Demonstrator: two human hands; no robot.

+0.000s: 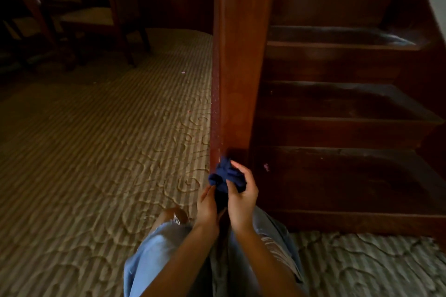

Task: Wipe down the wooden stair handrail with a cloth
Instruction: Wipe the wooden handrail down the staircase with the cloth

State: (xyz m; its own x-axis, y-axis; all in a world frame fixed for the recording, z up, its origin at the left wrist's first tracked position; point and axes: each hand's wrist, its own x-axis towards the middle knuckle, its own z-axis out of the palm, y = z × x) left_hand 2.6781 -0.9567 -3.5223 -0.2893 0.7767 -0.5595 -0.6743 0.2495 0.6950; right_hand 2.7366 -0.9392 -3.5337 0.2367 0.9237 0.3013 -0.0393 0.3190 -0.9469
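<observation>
Wooden handrail [237, 55], seen from above, with both hands at its foot. A bunched dark blue cloth [226, 175] lies just at the lower end of the handrail, touching or nearly touching the wood. The right hand [241, 196] has its fingers curled round the cloth. The left hand [207, 205], beside it, pinches the hanging lower fold with nearly straight fingertips. Right of the handrail rise dark wooden stairs [337, 103], with a small pink speck [266, 167] on the lowest step. Left of the handrail spreads a striped, scroll-patterned carpet [96, 140], with a chair [96, 14] beyond. Pale blue jeans [154, 248] show below the hands.
</observation>
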